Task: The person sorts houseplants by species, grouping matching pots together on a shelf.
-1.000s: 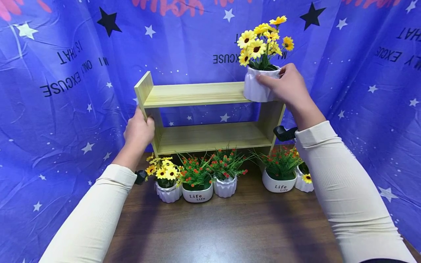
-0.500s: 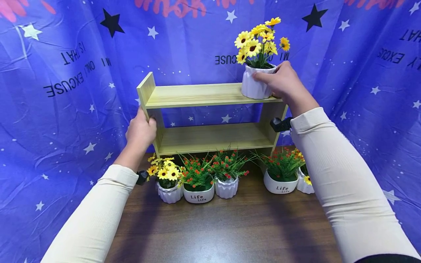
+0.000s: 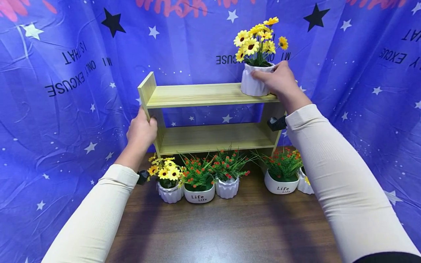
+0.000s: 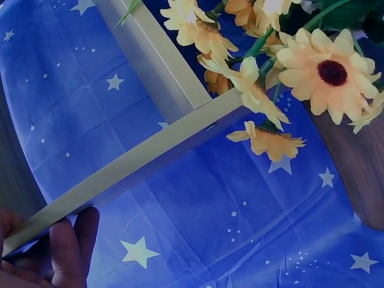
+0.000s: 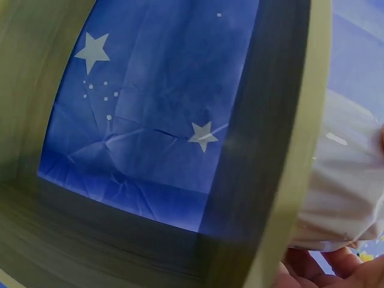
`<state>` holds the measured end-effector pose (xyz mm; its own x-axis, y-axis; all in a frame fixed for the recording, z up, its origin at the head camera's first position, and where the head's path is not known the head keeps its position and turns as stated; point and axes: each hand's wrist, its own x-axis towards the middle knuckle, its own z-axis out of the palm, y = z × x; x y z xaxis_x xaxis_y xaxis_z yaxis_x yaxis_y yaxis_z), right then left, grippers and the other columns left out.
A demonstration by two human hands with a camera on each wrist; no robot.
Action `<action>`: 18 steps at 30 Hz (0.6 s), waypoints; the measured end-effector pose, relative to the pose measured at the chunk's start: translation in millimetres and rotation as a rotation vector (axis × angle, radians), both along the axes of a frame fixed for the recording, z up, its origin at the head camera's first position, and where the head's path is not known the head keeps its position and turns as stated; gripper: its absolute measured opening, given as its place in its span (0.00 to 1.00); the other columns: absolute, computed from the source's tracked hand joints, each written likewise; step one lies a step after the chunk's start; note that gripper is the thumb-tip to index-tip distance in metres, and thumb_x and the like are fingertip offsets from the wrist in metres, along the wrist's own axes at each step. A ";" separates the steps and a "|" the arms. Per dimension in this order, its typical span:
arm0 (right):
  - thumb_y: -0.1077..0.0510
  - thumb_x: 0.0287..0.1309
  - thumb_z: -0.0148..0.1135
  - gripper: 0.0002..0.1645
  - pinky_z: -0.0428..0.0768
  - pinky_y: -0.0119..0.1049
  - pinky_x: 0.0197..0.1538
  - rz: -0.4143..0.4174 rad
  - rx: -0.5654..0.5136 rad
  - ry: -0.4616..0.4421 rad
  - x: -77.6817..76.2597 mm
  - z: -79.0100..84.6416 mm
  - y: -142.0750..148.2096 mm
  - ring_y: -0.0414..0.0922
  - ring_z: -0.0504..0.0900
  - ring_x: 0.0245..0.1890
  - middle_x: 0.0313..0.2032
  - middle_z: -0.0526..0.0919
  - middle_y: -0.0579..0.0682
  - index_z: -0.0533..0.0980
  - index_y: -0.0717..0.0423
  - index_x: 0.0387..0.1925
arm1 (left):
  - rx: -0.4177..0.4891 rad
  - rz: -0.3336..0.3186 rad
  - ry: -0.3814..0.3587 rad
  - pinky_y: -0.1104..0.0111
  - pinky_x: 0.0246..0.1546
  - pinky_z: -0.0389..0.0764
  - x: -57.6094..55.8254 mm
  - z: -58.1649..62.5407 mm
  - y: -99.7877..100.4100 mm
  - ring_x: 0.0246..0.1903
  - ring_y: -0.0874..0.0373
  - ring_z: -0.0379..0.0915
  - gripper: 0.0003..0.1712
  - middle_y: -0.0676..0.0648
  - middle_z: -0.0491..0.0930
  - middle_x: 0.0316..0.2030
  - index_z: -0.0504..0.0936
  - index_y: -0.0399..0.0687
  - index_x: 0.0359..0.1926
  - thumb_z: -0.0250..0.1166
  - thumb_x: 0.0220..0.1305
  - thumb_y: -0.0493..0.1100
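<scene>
the right hand (image 3: 282,82) pinches a white flower pot (image 3: 250,84) upright at the top right of the wooden shelf (image 3: 197,94).
its thumb (image 3: 258,75) lies on the near wall, perhaps for control near the shelf's end; the left hand (image 3: 141,129) grips the left side panel (image 3: 149,89), probably as a brace. potted plants (image 3: 198,196) stand in front. the left wrist view shows fingertips (image 4: 65,252) on the panel's outer face, hidden in the head view.
</scene>
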<state>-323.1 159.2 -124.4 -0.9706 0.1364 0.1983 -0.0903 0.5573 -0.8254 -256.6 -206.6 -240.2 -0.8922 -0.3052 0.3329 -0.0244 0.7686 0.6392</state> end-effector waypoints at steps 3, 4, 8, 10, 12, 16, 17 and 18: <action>0.35 0.54 0.66 0.48 0.73 0.38 0.56 -0.019 0.006 0.025 -2.1 -3.5 -1.8 0.47 0.70 0.55 0.58 0.68 0.55 0.56 0.58 0.62 | 0.003 -0.002 0.000 0.37 0.49 0.68 0.3 0.0 0.4 0.54 0.30 0.72 0.30 0.30 0.74 0.59 0.57 0.51 0.74 0.47 0.74 0.47; 0.35 0.54 0.66 0.47 0.73 0.38 0.56 -0.025 0.010 0.034 -2.8 -4.8 -1.7 0.47 0.70 0.55 0.58 0.68 0.55 0.57 0.58 0.62 | 0.004 -0.004 0.001 0.37 0.49 0.68 0.1 -0.1 0.6 0.54 0.30 0.73 0.30 0.30 0.74 0.59 0.56 0.52 0.74 0.47 0.74 0.47; 0.33 0.55 0.65 0.47 0.73 0.39 0.57 -0.035 0.023 0.058 -3.2 -10.8 -0.5 0.47 0.70 0.56 0.59 0.69 0.56 0.57 0.57 0.61 | -0.002 0.001 0.001 0.37 0.50 0.68 -0.4 -1.1 1.4 0.55 0.30 0.72 0.30 0.30 0.74 0.59 0.56 0.52 0.74 0.47 0.74 0.47; 0.31 0.54 0.63 0.49 0.72 0.39 0.57 -0.037 0.029 0.062 -1.9 -13.0 1.1 0.47 0.69 0.57 0.60 0.68 0.56 0.57 0.57 0.63 | -0.004 0.005 0.001 0.37 0.49 0.69 -0.6 -1.9 1.7 0.55 0.30 0.72 0.30 0.30 0.74 0.59 0.57 0.52 0.74 0.47 0.74 0.47; 0.29 0.54 0.62 0.52 0.70 0.40 0.59 -0.036 0.032 0.059 1.0 -13.6 2.3 0.47 0.68 0.59 0.63 0.67 0.57 0.56 0.58 0.66 | -0.004 0.005 0.000 0.37 0.49 0.69 -1.0 -2.2 1.9 0.54 0.30 0.72 0.30 0.30 0.74 0.59 0.57 0.52 0.74 0.47 0.74 0.47; 0.27 0.54 0.61 0.57 0.67 0.42 0.64 -0.022 0.046 0.062 10.8 -10.5 4.4 0.48 0.66 0.64 0.68 0.64 0.56 0.53 0.56 0.73 | 0.003 0.003 -0.001 0.38 0.48 0.69 -1.4 -2.3 1.4 0.53 0.30 0.73 0.30 0.30 0.75 0.58 0.56 0.52 0.74 0.47 0.74 0.47; 0.28 0.55 0.61 0.58 0.67 0.42 0.64 -0.018 0.050 0.069 14.2 -9.4 4.7 0.48 0.66 0.64 0.69 0.63 0.56 0.52 0.55 0.73 | 0.005 0.005 0.000 0.38 0.48 0.69 -1.2 -2.2 1.1 0.53 0.30 0.73 0.30 0.30 0.75 0.58 0.57 0.52 0.74 0.47 0.74 0.47; 0.28 0.55 0.61 0.57 0.66 0.43 0.65 -0.014 0.051 0.081 17.9 -8.5 5.4 0.49 0.66 0.65 0.70 0.63 0.55 0.52 0.55 0.74 | 0.004 0.008 0.002 0.37 0.48 0.69 -1.1 -2.1 0.5 0.53 0.30 0.73 0.30 0.30 0.75 0.58 0.57 0.52 0.74 0.47 0.74 0.47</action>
<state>-305.2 164.6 -132.9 -0.9493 0.1378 0.2827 -0.1471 0.6001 -0.7863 -257.7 -206.1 -242.4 -0.8890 -0.3140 0.3332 -0.0298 0.7659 0.6422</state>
